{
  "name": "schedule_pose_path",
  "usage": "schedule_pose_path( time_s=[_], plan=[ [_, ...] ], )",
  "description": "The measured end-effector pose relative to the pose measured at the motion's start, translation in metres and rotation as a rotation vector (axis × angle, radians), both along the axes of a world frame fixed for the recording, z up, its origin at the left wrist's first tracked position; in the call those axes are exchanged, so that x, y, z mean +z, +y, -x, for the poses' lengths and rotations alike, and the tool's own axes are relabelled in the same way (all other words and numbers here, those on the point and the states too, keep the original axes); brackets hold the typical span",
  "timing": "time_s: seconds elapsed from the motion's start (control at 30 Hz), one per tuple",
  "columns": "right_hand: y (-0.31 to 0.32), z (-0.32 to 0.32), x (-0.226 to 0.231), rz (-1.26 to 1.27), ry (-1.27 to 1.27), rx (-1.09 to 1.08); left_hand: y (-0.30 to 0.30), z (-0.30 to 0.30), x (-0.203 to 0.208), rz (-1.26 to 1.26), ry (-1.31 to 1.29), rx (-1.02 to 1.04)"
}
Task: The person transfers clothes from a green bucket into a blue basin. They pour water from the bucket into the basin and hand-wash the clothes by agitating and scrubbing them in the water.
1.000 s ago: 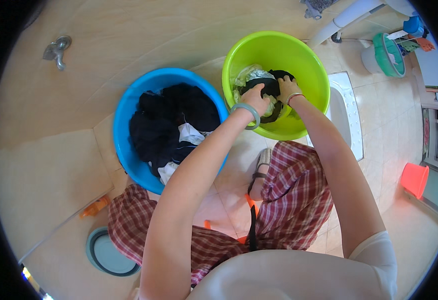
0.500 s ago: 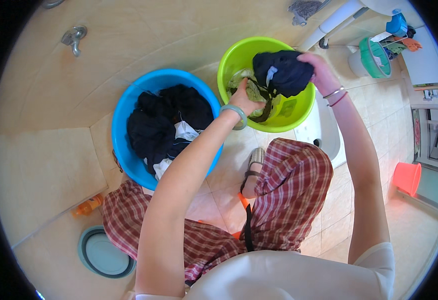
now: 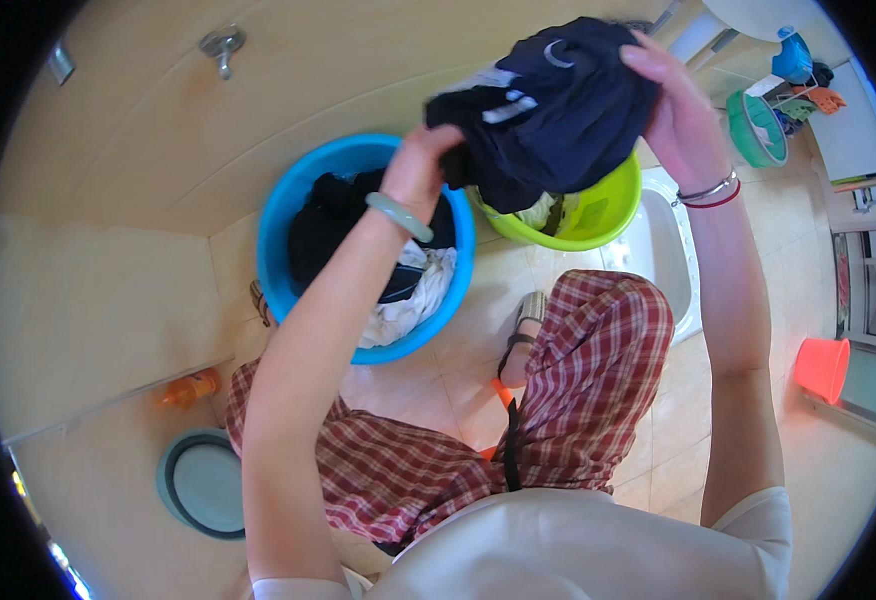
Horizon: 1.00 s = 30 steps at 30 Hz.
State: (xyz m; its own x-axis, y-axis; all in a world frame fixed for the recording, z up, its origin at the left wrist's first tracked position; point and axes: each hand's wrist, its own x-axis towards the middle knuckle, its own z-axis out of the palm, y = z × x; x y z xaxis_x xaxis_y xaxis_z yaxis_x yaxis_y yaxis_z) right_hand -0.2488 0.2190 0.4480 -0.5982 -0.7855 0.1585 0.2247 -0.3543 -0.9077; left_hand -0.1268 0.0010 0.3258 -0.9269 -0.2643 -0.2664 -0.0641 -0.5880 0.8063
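A dark navy garment (image 3: 568, 125) with small white markings is held up between my two hands, above the lime green tub (image 3: 613, 205). My left hand (image 3: 420, 172) grips its left end, with the fingers partly hidden by the cloth. On the other side my right hand (image 3: 683, 115) pinches its right edge. Below and left of the garment stands the blue tub (image 3: 274, 265), where dark clothes (image 3: 323, 240) and white cloth (image 3: 418, 305) lie heaped. Inside the green tub, some pale and brownish cloth shows; the raised garment hides its far part.
Right of the tubs is a white squat toilet (image 3: 658, 250) in the tiled floor. A grey-green basin (image 3: 206, 482) and an orange bottle (image 3: 192, 388) are at the left. A tap (image 3: 223, 50) juts from the wall. Farther right are a red bucket (image 3: 823, 368) and a green bin (image 3: 753, 135).
The navy garment has been raised out of the green tub and spread wider. My left hand has left the cloth inside that tub and now grips the garment's left end.
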Motion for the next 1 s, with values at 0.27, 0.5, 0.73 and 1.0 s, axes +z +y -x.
schedule_pose_path(
  time_s=[0.27,0.5,0.73,1.0],
  plan=[
    [-0.078,-0.046,-0.063,-0.345,0.094,0.015,-0.079,-0.073,0.041,-0.316,0.005,0.258],
    [-0.120,-0.081,-0.178,-0.794,0.828,-0.106,-0.098,-0.090,-0.041,0.799,-0.300,0.203],
    [-0.136,-0.108,-0.220,-0.876,0.913,-0.026,-0.099,-0.089,-0.063,0.592,-0.342,0.167],
    [-0.118,-0.086,-0.224,-0.872,0.799,-0.033,-0.087,-0.075,-0.102,0.953,-0.357,0.079]
  ],
)
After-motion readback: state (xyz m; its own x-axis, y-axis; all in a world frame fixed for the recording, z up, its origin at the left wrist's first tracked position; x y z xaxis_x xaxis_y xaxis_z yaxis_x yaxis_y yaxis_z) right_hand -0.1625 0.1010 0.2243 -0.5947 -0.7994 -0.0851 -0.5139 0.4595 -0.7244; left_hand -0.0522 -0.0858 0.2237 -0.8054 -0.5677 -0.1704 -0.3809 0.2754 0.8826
